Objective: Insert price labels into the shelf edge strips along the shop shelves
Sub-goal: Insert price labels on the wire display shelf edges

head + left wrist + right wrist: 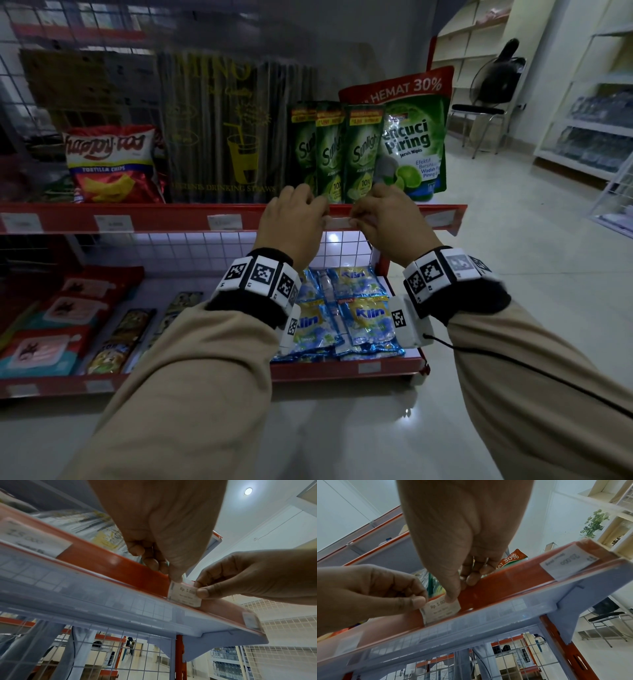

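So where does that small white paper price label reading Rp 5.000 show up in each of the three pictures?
Head view: the small white paper price label sits centre, between both hands on the upper shelf's red edge strip.
Left wrist view: right of centre, under the thumbs.
Right wrist view: left of centre.
Shared landmark: the red edge strip.

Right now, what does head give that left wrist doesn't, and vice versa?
Head only: the Sunlight pouches behind the strip, the chips bag, the Klin sachets on the lower shelf, both wristbands.
Left wrist only: the label reads "Rp 5.000", its lower edge tucked in the strip; a ceiling light.
Both: left hand and right hand pinching the label at the strip.
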Tool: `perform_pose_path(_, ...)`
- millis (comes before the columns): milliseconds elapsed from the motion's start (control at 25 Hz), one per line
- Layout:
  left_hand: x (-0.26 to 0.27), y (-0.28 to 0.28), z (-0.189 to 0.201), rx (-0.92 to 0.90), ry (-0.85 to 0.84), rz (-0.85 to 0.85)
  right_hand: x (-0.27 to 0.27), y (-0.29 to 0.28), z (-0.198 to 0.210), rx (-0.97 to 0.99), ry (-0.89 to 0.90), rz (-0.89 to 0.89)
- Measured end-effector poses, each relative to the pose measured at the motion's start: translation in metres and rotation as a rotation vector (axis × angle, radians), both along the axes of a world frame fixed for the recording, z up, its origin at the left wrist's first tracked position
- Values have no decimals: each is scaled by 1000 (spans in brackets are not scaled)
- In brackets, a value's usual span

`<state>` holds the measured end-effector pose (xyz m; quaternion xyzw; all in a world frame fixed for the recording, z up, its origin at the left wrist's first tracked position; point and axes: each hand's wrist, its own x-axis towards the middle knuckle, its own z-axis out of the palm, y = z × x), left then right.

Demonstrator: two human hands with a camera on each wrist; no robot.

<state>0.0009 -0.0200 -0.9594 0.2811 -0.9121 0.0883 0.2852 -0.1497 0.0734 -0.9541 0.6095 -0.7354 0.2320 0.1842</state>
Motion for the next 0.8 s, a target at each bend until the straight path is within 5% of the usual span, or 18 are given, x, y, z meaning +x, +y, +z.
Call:
perform_pose_path(520,1,0,0,5,12,-5,0,13,2,-44,-51,14)
perform_pose_path(800,-5,4,-4,-74,75,23,-27,45,0,-127,80,-165)
